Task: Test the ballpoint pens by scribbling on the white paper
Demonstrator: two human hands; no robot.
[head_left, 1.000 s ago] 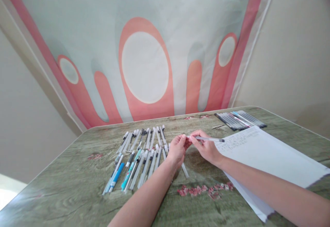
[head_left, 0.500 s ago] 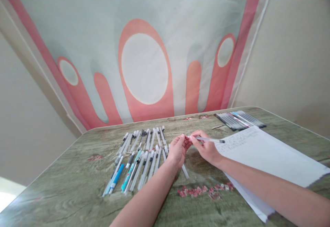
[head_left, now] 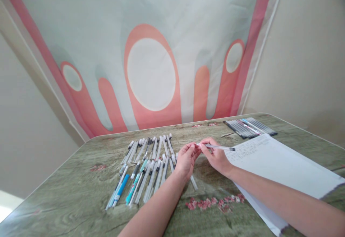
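Observation:
My right hand (head_left: 215, 157) is closed on a clear pen (head_left: 221, 147) with a dark end that points right, over the edge of the paper. At the pen's left tip, the fingers of my left hand (head_left: 186, 158) are pinched together against it. Whether a small part sits between those left fingertips is too fine to see. Both hands are held above the table, close together. Left of them lie two rows of pen parts: clear barrels with caps (head_left: 137, 149) behind, and more barrels with a blue pen (head_left: 122, 189) and a teal pen (head_left: 133, 188) in front.
White sheets of paper (head_left: 280, 168) with handwriting lie at the right, partly under my right forearm. A row of slim pens or refills (head_left: 249, 127) is at the back right. The wood-patterned table (head_left: 67, 190) meets a wall hanging (head_left: 151, 75) behind it.
Both hands keep nearly the same pose around the pen. The view has tilted slightly, so the table things appear a little lower.

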